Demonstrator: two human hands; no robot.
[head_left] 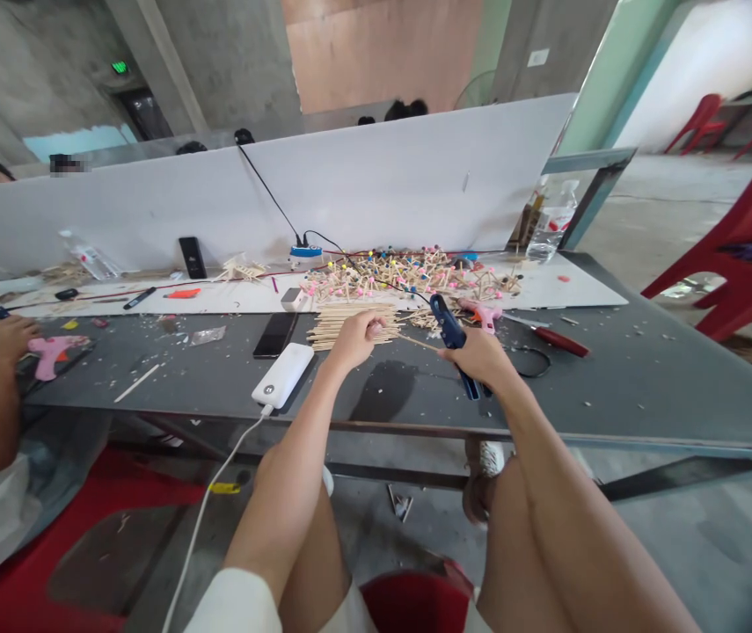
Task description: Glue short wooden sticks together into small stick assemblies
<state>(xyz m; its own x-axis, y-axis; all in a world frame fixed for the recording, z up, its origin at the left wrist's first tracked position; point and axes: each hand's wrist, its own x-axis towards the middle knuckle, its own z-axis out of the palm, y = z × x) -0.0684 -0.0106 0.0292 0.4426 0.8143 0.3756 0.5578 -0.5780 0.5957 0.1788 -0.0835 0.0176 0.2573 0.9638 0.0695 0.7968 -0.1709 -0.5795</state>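
Near the table's front, my left hand (357, 338) is closed in a pinch on a thin wooden stick (420, 342). The stick points right, and its other end meets my right hand (486, 356). That hand is wrapped round a dark blue hand tool (448, 323), held roughly upright and tilted; its exact kind does not show. Just behind my left hand lies a pile of wooden sticks (332, 325), side by side. Behind them spreads a heap of short sticks with coloured ball ends (376, 274). A pink glue gun (483, 315) lies beyond my right hand.
A white power bank (283, 374) with a cable and a black phone (274, 335) lie left of my arm. A red-handled tool (560, 340) and a water bottle (552, 224) are at right. A co-worker's hand (3, 338) is at far left.
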